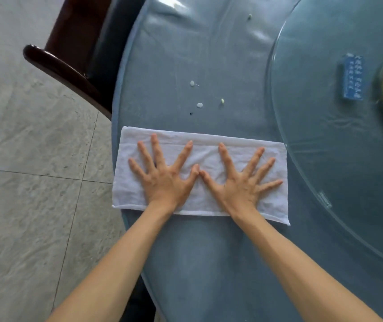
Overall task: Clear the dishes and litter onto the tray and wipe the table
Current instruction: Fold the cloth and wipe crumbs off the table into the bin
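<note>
Pressing cloth flat on table

Both hands are lying spread-fingered on the white cloth (pixel 201 175), left hand (pixel 165 175) beside right hand (pixel 239 180), thumbs touching, gripping nothing. Cloth is sitting at the table's (pixel 209 263) near-left edge. Spill drops (pixel 199 105) are sitting just beyond it.

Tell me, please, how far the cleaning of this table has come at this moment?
Done, it seems: no dishes or litter show on the table in view; the tray is not visible. In hand: the left hand and right hand press flat, fingers spread, on the white cloth. Left: the white drops and small crumbs beyond the cloth are not yet wiped.
</note>
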